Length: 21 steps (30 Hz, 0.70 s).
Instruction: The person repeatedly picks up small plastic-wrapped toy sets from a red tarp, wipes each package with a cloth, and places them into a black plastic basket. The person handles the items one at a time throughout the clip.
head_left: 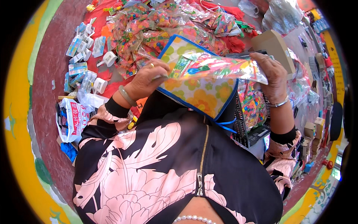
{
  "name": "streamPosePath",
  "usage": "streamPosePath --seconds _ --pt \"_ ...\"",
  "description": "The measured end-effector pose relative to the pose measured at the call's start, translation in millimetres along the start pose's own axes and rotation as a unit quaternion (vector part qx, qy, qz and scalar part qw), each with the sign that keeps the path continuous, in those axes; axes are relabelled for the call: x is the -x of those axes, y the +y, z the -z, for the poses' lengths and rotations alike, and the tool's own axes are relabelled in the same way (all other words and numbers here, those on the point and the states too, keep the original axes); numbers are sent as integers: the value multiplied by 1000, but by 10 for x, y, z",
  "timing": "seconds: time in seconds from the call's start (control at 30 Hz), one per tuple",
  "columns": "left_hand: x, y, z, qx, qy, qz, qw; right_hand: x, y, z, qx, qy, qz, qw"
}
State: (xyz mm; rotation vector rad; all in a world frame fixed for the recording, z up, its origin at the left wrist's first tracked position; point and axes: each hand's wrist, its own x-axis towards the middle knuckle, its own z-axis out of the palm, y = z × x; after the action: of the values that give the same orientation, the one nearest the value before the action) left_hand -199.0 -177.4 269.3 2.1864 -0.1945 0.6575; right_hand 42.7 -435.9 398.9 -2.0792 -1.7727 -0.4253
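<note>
A clear plastic packet (216, 68) with colourful small pieces and a printed card inside is stretched level between my two hands, over my lap. My left hand (151, 77) is closed, with fingers pinching the packet's left end. At the other end, my right hand (273, 72) grips the packet between thumb and fingers. Beneath it, a yellow-and-white floral cloth pad (203, 98) with blue edging covers my knees. A big heap of similar packets (149, 28) lies on red sheeting just beyond the pad.
Close by my right forearm stands a black plastic crate (244, 128) with more packets, and an open cardboard box (274, 48) sits beyond. White handled plastic items (108, 59) lie at the left. Nearer me is a stuffed white carrier bag (71, 119). Clear plastic bags (282, 16) are piled far right.
</note>
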Motion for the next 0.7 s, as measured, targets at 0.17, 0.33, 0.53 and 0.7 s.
streamPosePath --seconds 0.17,0.33,0.53,0.7 --pt "-247 305 227 177 215 135 951 26 -54 230 -225 -45 -202 952" --pt "-539 237 153 37 277 186 942 38 69 171 -446 -239 -336 794" --pt "-479 -432 -461 -140 140 246 949 583 475 -636 -360 -276 -415 788" --pt "-408 -472 -557 -114 145 246 952 212 473 81 -277 -72 -302 909"
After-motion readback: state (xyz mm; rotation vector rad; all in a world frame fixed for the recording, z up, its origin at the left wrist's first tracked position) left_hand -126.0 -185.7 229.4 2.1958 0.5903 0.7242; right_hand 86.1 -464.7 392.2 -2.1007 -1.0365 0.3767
